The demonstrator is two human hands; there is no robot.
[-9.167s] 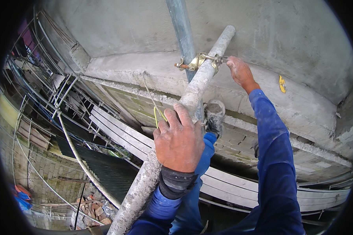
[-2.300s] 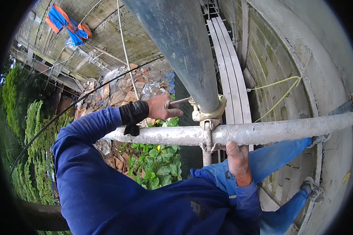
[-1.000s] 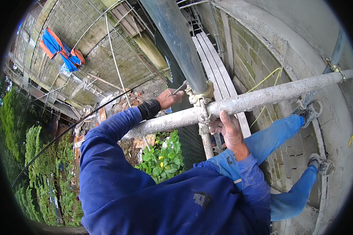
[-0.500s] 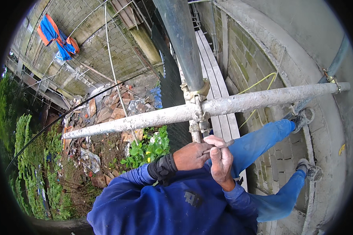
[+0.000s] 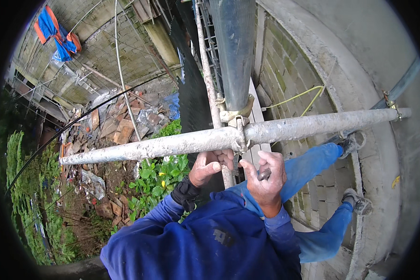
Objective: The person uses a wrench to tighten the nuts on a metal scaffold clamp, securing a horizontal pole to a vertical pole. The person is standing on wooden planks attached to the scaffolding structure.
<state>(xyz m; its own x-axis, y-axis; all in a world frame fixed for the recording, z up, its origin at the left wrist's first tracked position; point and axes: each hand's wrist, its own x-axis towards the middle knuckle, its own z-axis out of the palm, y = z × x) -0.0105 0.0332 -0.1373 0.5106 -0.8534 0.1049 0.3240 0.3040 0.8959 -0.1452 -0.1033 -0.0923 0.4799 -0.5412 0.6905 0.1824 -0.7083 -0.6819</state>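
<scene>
My left hand [image 5: 210, 166] reaches under the mortar-crusted scaffold pipe [image 5: 172, 143], its thumb apart and fingers loosely bent, with nothing seen in it. The fingertips are close to the underside of the scaffold coupler [image 5: 238, 127], which joins this pipe to the upright blue-grey tube [image 5: 234, 60]; whether they touch it I cannot tell. To the right, my right hand [image 5: 269, 184] has its palm turned up, with fingers curled round a metal hand tool [image 5: 264, 174]. Only the tool's dull grey rounded end shows; the rest is hidden in the palm.
A narrow plank walkway [image 5: 255, 109] runs beyond the pipe. A concrete ledge [image 5: 340, 88] and block wall [image 5: 289, 65] stand at the right, with a yellow hose [image 5: 308, 100]. Rubble [image 5: 121, 126] and green plants [image 5: 156, 179] lie far below at the left.
My hands have come apart. The left has moved left and up under the pipe, off the tool; the right has turned and keeps the tool. The view has shifted slightly.
</scene>
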